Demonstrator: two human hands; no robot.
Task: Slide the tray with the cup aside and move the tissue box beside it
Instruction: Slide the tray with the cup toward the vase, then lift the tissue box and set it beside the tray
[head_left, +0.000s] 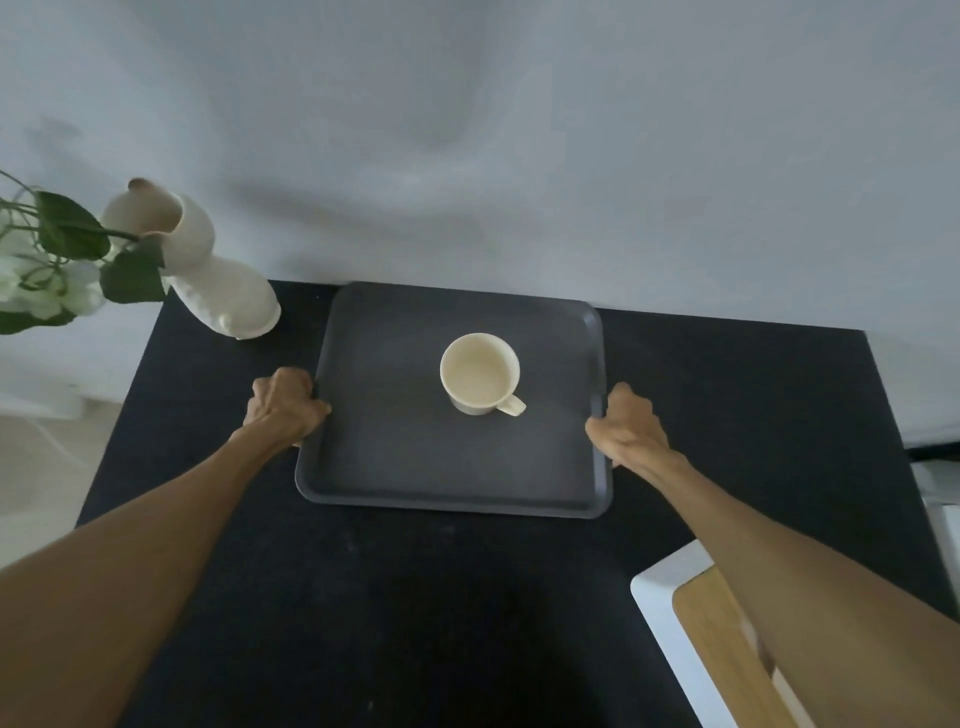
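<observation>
A dark grey tray (395, 467) lies on the black table, close to the far edge. An empty cream cup (479, 372) stands upright near the tray's middle, its handle turned toward me and to the right. My left hand (283, 405) is closed on the tray's left rim. My right hand (628, 423) is closed on the right rim. A white box with a wooden top (698, 639), probably the tissue box, sits at the table's near right corner, partly hidden by my right forearm.
A white ceramic vase (208, 265) with green leaves and white flowers (57, 260) stands at the far left corner of the black table (415, 597), just left of the tray. A pale wall runs behind the table. Pale furniture shows at the right edge.
</observation>
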